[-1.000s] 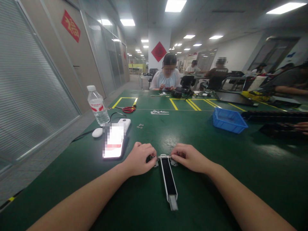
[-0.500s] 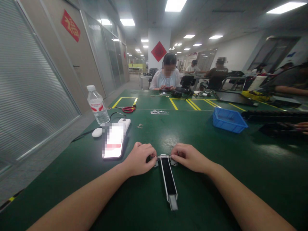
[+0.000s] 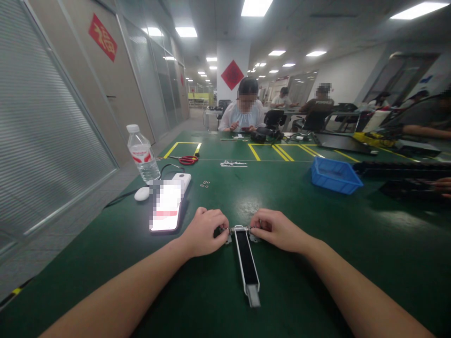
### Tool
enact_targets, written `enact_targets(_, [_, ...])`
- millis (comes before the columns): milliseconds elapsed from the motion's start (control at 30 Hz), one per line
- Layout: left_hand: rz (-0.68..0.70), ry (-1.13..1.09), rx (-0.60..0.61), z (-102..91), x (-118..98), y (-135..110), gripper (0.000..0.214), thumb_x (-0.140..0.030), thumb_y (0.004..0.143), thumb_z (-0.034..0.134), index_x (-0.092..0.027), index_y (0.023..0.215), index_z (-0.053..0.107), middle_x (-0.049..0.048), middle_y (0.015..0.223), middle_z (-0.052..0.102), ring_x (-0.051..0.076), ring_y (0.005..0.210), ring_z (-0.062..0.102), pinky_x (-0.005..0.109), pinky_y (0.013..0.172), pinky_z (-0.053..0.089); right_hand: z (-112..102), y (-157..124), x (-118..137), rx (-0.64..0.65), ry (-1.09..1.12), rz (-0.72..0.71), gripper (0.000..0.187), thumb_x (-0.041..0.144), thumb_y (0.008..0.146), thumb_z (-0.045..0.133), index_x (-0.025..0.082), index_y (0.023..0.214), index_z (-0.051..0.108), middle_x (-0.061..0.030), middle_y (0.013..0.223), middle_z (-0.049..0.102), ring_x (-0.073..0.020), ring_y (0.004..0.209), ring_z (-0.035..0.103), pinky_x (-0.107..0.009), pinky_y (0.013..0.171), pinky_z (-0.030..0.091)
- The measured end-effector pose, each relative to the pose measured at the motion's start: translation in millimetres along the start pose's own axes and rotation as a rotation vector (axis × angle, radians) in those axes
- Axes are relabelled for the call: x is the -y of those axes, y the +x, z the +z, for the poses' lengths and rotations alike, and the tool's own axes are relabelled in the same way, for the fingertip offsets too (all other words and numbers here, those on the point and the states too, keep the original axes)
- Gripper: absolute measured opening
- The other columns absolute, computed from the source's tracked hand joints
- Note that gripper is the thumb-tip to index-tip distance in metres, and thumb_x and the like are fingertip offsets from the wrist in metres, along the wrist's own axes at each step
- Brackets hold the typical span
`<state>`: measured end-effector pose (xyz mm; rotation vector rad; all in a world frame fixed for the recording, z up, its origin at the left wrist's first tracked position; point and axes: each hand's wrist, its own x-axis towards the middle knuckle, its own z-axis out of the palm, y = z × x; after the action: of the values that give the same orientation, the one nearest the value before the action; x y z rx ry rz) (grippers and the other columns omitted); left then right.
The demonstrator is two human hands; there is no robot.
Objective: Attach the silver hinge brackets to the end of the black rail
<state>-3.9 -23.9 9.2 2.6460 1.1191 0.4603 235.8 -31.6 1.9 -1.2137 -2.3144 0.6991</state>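
Two hands [image 3: 207, 232] gripping, rail [image 3: 246, 260] — lengthwise, pointing away

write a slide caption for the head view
Left hand and right hand pinch the far end of a long black silver-framed strip on a green table.

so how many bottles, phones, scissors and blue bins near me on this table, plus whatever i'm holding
bottle: 1
phone: 1
scissors: 1
bin: 1
rail, pinched at its far end by left hand and right hand: 1
total: 5
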Motion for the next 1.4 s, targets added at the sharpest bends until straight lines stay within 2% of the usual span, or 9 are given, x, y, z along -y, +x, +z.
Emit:
enact_targets(200, [0.011, -0.015, -0.001, 0.8, 1.0, -0.5, 0.011, -0.024, 0.082, 0.048, -0.019, 0.082, 0.058, 0.0009, 0.083, 0.06, 0.018, 0.082, 0.055, 0.034, 0.076, 0.028, -1.5, 0.9, 3.0, 0.013, -0.004, 0.015, 0.008, 0.021, 0.086, 0.057, 0.018, 0.082, 0.063, -0.0003, 0.076, 0.055, -0.0115, 0.065, 0.05, -0.024, 0.059, 0.041])
enact_targets(433, [0.004, -0.004, -0.007, 2.4, 1.9, 0.2, 0.012, -0.024, 0.082, 0.048, -0.018, 0.081, 0.059, 0.0009, 0.083, 0.06, 0.018, 0.082, 0.055, 0.033, 0.076, 0.027, -0.4, 0.3, 0.6, 0.008, -0.046, 0.006, 0.004, 0.017, 0.08, 0.062, 0.017, 0.084, 0.064, 0.0009, 0.074, 0.053, -0.0105, 0.063, 0.049, -0.022, 0.058, 0.039])
enact_targets(1033, [0.04, -0.013, 0.024, 3.5, 4.0, -0.2, 0.01, -0.022, 0.084, 0.049, -0.018, 0.084, 0.058, 0.0002, 0.082, 0.059, 0.017, 0.08, 0.054, 0.033, 0.076, 0.028, 2.4, 1.5, 3.7, 0.035, -0.113, -0.006, 0.008, 0.013, 0.086, 0.055, 0.016, 0.08, 0.058, 0.0007, 0.075, 0.052, -0.0117, 0.068, 0.048, -0.023, 0.063, 0.037])
enact_targets(1400, [0.035, -0.013, 0.003, 3.5, 2.8, -0.3, 0.01, -0.023, 0.083, 0.049, -0.018, 0.083, 0.057, 0.0003, 0.081, 0.059, 0.017, 0.079, 0.054, 0.033, 0.076, 0.027, 3.6, 1.4, 4.1, 0.022, -0.063, -0.001, 0.008, 0.017, 0.086, 0.054, 0.017, 0.082, 0.06, -0.0004, 0.076, 0.054, -0.012, 0.066, 0.049, -0.024, 0.061, 0.038])
